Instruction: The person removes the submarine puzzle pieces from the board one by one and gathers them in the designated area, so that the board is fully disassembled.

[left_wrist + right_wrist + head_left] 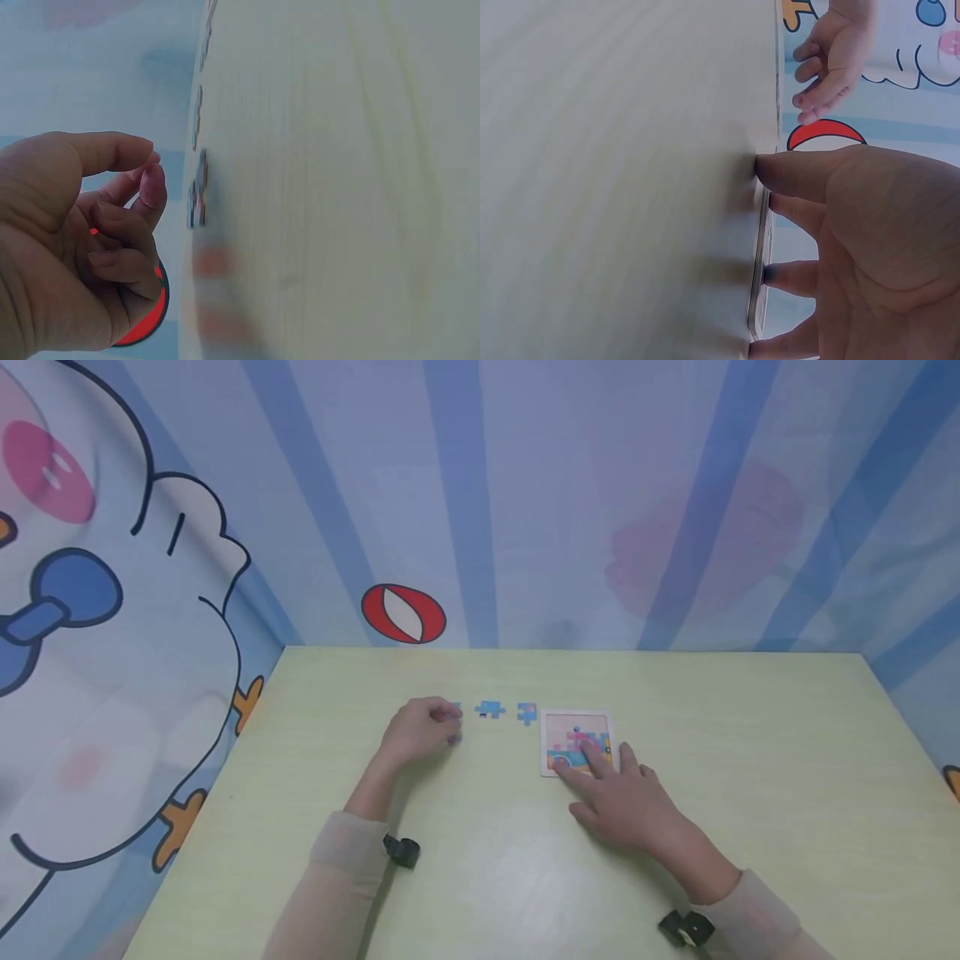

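My left hand [420, 727] hovers low at the left end of a row of loose jigsaw pieces. Its fingers are loosely curled, thumb and forefinger tips close together, with nothing visible between them. In the left wrist view, jigsaw pieces [197, 199] lie on the table just beyond the fingertips. A blue jigsaw piece [491, 709] and another piece [527, 713] lie farther right. My right hand [630, 806] spreads its fingers over a square, pale-framed puzzle board [577, 713], fingertips resting on it. Colourful pieces fill the board's lower part; pink backing shows at the top.
The pale wooden table [465, 860] runs back to a blue striped curtain [540, 527] along its far edge. A cartoon-printed cloth [112, 710] hangs on the left side. Dark wrist cameras [402, 852] are strapped at both sleeves.
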Motion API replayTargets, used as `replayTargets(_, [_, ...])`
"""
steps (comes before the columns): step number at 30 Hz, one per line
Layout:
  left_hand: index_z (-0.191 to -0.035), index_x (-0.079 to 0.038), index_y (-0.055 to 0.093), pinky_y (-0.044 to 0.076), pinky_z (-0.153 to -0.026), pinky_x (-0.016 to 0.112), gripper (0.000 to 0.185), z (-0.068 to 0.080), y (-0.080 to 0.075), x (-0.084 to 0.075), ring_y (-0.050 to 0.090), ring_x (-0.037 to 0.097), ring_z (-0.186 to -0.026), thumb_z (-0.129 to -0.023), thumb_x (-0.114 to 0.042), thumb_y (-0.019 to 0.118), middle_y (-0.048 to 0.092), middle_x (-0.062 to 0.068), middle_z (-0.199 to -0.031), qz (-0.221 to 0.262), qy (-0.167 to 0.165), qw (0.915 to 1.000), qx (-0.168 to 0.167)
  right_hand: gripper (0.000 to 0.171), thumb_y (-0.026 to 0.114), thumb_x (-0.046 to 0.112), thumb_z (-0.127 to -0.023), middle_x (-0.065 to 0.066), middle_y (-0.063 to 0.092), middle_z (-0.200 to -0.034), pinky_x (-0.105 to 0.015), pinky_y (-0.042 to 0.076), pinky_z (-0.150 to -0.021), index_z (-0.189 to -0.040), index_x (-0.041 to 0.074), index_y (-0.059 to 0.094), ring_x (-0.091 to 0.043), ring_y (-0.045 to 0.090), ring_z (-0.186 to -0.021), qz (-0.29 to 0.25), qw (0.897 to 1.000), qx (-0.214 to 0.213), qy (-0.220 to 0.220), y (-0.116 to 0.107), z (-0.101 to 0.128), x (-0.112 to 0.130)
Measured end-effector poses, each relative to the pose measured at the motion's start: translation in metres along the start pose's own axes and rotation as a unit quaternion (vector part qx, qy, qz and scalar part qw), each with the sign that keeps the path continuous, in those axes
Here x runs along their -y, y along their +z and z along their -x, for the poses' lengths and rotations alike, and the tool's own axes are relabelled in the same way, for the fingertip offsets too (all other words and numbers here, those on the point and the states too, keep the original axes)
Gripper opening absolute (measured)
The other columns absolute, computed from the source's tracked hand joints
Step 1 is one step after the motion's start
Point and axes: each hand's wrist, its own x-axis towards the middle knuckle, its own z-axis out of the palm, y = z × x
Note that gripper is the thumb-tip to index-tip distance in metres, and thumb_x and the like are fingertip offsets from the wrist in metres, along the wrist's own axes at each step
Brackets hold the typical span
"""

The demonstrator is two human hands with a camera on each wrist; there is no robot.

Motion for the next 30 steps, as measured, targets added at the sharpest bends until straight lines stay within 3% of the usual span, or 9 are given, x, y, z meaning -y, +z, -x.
replayTargets(10, [-0.111, -0.020, 0.078, 0.053, -0.085, 0.041, 0.017, -0.010, 0.032, -0.028, 0.062, 0.020, -0.093, -0.098, -0.027, 0.070, 0.069, -0.002, -0.099, -0.010, 0.033, 0.9992, 0.021, 0.055, 0.059, 0.039, -0.102, -0.021, 0.031, -0.165, -0.071, 0.044, -0.091, -0.155, 0.030, 0.050, -0.062, 0.035, -0.137, -0.005, 1.000, -0.020, 0.004, -0.002, 0.001, -0.002])
replayTargets(12, [-0.111, -0.020, 0.078, 0.049, -0.098, 0.046, 0.016, -0.011, 0.036, -0.034, 0.062, 0.019, -0.092, -0.098, -0.027, 0.070, 0.069, -0.003, -0.098, -0.013, 0.042, 0.9987, 0.027, 0.056, 0.060, 0.040, -0.102, -0.023, 0.032, -0.164, -0.072, 0.043, -0.093, -0.156, 0.030, 0.050, -0.063, 0.034, -0.138, -0.007, 1.000, -0.021, 0.005, -0.002, 0.002, -0.003])
replayTargets(15, [-0.111, -0.020, 0.077, 0.049, -0.099, 0.050, 0.016, -0.011, 0.043, -0.043, 0.063, 0.019, -0.088, -0.098, -0.027, 0.070, 0.069, -0.003, -0.097, -0.011, 0.054, 0.9978, 0.036, 0.059, 0.061, 0.043, -0.101, -0.026, 0.032, -0.163, -0.074, 0.041, -0.096, -0.157, 0.030, 0.048, -0.065, 0.032, -0.138, -0.010, 1.000, -0.019, 0.013, 0.000, 0.002, -0.006])
replayTargets(17, [-0.110, -0.019, 0.077, 0.050, -0.096, 0.048, 0.016, -0.011, 0.048, -0.049, 0.063, 0.019, -0.085, -0.098, -0.027, 0.070, 0.069, -0.002, -0.097, -0.010, 0.067, 0.9968, 0.043, 0.060, 0.061, 0.045, -0.101, -0.028, 0.032, -0.162, -0.075, 0.039, -0.098, -0.157, 0.030, 0.047, -0.067, 0.030, -0.138, -0.013, 1.000, -0.016, 0.018, 0.000, 0.003, -0.008])
replayTargets(19, [-0.110, -0.018, 0.077, 0.053, -0.079, 0.041, 0.017, -0.010, 0.053, -0.055, 0.063, 0.019, -0.084, -0.098, -0.028, 0.069, 0.069, -0.002, -0.097, -0.010, 0.075, 0.9958, 0.052, 0.060, 0.061, 0.046, -0.101, -0.029, 0.032, -0.161, -0.075, 0.038, -0.098, -0.158, 0.030, 0.046, -0.068, 0.029, -0.138, -0.015, 1.000, -0.015, 0.020, -0.001, 0.003, -0.009])
replayTargets(23, [-0.113, -0.019, 0.077, 0.051, -0.078, 0.035, 0.021, -0.009, 0.064, -0.066, 0.063, 0.014, -0.087, -0.098, -0.029, 0.067, 0.069, -0.005, -0.096, -0.026, 0.091, 0.9932, 0.067, 0.060, 0.061, 0.045, -0.101, -0.029, 0.033, -0.161, -0.076, 0.037, -0.098, -0.158, 0.031, 0.046, -0.068, 0.029, -0.138, -0.022, 0.999, -0.013, 0.020, -0.002, 0.004, -0.009])
replayTargets(30, [-0.119, -0.021, 0.077, 0.051, -0.079, 0.034, 0.025, -0.009, 0.079, -0.079, 0.063, 0.012, -0.090, -0.098, -0.030, 0.068, 0.070, -0.006, -0.100, -0.061, 0.102, 0.9891, 0.088, 0.060, 0.060, 0.046, -0.102, -0.029, 0.033, -0.161, -0.077, 0.037, -0.098, -0.158, 0.031, 0.045, -0.069, 0.028, -0.138, -0.020, 1.000, -0.008, 0.017, -0.002, 0.004, -0.007])
